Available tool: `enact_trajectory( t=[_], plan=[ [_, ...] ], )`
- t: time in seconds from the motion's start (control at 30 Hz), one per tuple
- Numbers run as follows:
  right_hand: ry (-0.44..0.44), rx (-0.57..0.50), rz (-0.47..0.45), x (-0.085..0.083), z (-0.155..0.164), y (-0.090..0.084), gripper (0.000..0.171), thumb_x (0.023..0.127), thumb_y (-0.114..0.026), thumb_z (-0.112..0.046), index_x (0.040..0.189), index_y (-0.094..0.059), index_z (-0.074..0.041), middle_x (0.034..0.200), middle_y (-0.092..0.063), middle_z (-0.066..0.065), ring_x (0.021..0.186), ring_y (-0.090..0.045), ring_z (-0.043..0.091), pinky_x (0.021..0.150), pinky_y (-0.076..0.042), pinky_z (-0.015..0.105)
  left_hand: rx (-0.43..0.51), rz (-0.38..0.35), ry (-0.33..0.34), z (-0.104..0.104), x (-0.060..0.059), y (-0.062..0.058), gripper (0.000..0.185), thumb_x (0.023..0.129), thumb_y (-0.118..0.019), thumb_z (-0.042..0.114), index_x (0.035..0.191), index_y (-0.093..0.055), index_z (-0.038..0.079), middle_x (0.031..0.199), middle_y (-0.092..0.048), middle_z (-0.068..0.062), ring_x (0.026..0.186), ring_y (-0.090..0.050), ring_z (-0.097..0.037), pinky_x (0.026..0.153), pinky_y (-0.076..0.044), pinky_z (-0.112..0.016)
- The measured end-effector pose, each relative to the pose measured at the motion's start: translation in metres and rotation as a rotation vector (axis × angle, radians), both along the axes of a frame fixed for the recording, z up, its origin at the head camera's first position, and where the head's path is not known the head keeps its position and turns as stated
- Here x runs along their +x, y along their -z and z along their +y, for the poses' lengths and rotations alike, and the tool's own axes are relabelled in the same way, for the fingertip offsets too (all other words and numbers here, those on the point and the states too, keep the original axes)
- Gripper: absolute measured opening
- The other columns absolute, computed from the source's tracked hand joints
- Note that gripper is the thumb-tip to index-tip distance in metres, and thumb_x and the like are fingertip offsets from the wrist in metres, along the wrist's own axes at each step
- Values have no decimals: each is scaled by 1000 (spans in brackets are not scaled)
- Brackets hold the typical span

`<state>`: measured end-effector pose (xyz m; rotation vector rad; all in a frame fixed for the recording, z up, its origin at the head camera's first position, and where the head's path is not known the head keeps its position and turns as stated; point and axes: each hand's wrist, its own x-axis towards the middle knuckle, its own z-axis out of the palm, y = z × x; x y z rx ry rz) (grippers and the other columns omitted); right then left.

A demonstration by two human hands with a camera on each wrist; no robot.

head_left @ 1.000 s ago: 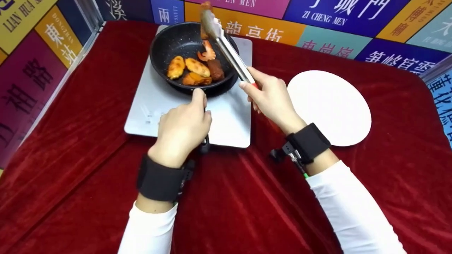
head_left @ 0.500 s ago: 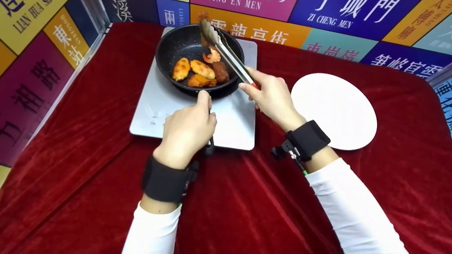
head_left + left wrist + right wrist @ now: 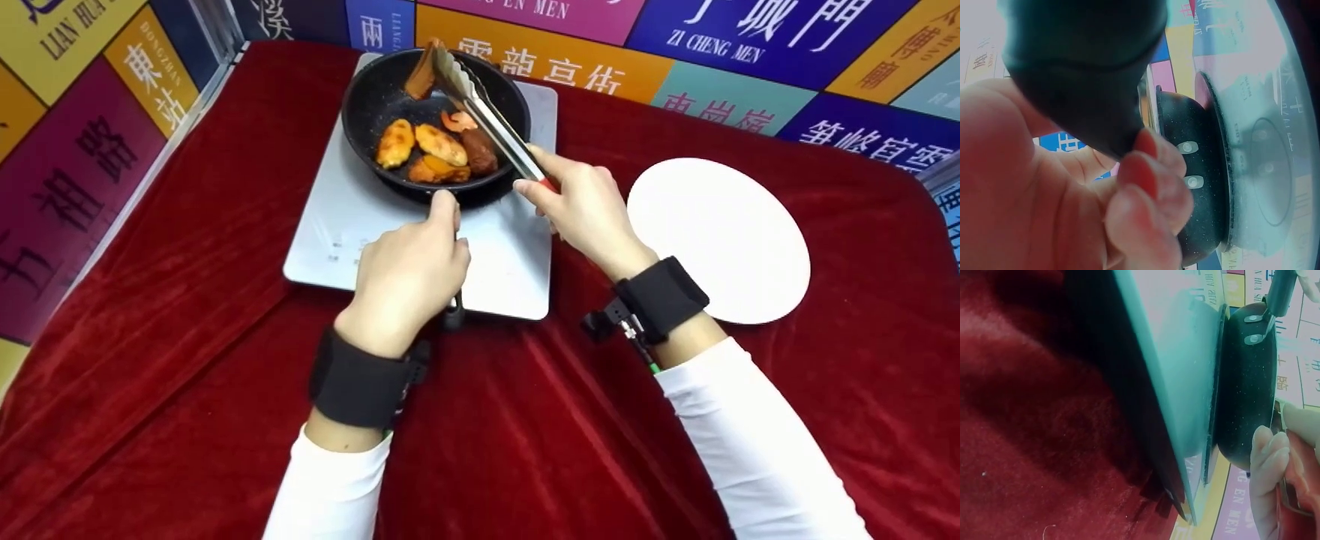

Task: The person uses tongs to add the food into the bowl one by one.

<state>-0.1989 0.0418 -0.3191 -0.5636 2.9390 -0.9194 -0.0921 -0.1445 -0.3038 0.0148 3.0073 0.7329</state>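
My left hand point(image 3: 409, 274) grips the black frying pan's handle point(image 3: 454, 319), thumb stretched along its top. In the left wrist view the fingers curl round the dark handle point(image 3: 1084, 84). My right hand point(image 3: 589, 210) holds metal tongs point(image 3: 499, 127) with red grips point(image 3: 1297, 495), reaching over the pan point(image 3: 394, 94). At the tongs' tips a long brown piece of food point(image 3: 421, 75) slants against the pan's far inner side. Nearer me lie two browned chicken wing pieces point(image 3: 440, 145), an orange-brown piece point(image 3: 439, 171), a dark brown chunk point(image 3: 478, 152) and a partly hidden shrimp point(image 3: 457, 121).
Under the pan is a flat silver cooktop point(image 3: 502, 277). To its right a white round plate point(image 3: 720, 240) lies on the red velvet cloth point(image 3: 525, 435). Behind and at the left stand printed panels point(image 3: 562, 49) with large lettering.
The tongs' tips have come down with the brown piece, from above the far rim to inside the pan, where it slants leftward. The left hand keeps its grip; the whole view has shifted slightly.
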Motion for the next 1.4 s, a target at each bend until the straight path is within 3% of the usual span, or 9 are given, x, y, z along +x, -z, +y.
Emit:
enact_trajectory(
  t=[0.27, 0.4, 0.57, 0.83, 0.97, 1.03, 1.23, 1.4],
  plan=[
    [50, -16, -8, 2, 10, -4, 63, 74, -56, -62, 129, -44, -34, 84, -61, -5, 55, -60, 14, 50, -46, 27, 6, 4, 11, 5, 1, -2, 18, 90, -42, 30, 102, -38, 16, 64, -53, -5, 53, -52, -28, 47, -38, -44],
    [60, 29, 23, 5, 15, -4, 67, 73, -55, -64, 130, -45, -30, 96, -62, -4, 66, -58, 10, 63, -44, 26, 3, 24, 16, 8, 2, -1, 18, 90, -43, 29, 101, -38, 16, 63, -53, -4, 52, -51, -27, 47, -38, -43],
    [79, 45, 17, 9, 21, -3, 70, 73, -54, -65, 131, -43, -28, 93, -62, -3, 65, -55, 11, 63, -41, 27, 8, 34, 23, 10, 3, 0, 17, 90, -43, 29, 100, -38, 16, 62, -52, -5, 52, -51, -28, 46, -37, -43],
    [111, 6, -12, 18, 35, -6, 68, 72, -53, -66, 131, -42, -34, 57, -57, 0, 43, -54, 14, 47, -41, 30, -3, 13, 26, 9, 2, -2, 17, 90, -40, 30, 100, -38, 17, 66, -54, -8, 57, -54, -31, 50, -38, -45],
    [109, -2, 14, 27, 46, -5, 63, 73, -53, -64, 128, -44, -35, 57, -56, -1, 42, -52, 14, 48, -40, 30, 8, -11, 32, 5, 2, -3, 17, 90, -41, 31, 100, -37, 18, 68, -54, -8, 58, -54, -30, 51, -38, -44],
    [111, 5, 28, 32, 54, -4, 63, 74, -53, -64, 128, -44, -35, 63, -57, -2, 46, -52, 14, 53, -39, 30, 11, -14, 28, 2, 1, -3, 17, 90, -41, 31, 100, -37, 18, 69, -54, -7, 59, -54, -30, 52, -38, -44],
    [109, 11, 76, 52, 86, -1, 62, 75, -56, -59, 129, -45, -31, 102, -60, -2, 78, -53, 17, 70, -37, 33, -1, -17, 13, -2, 2, -3, 16, 90, -40, 30, 100, -38, 18, 69, -54, -8, 60, -54, -31, 51, -37, -44],
    [137, 47, 88, 75, 117, 1, 64, 76, -58, -56, 131, -44, -26, 116, -56, -1, 91, -54, 19, 79, -38, 37, 2, -15, 16, -3, 3, -4, 16, 90, -40, 29, 101, -38, 17, 69, -54, -9, 60, -54, -32, 51, -36, -45]
  ],
)
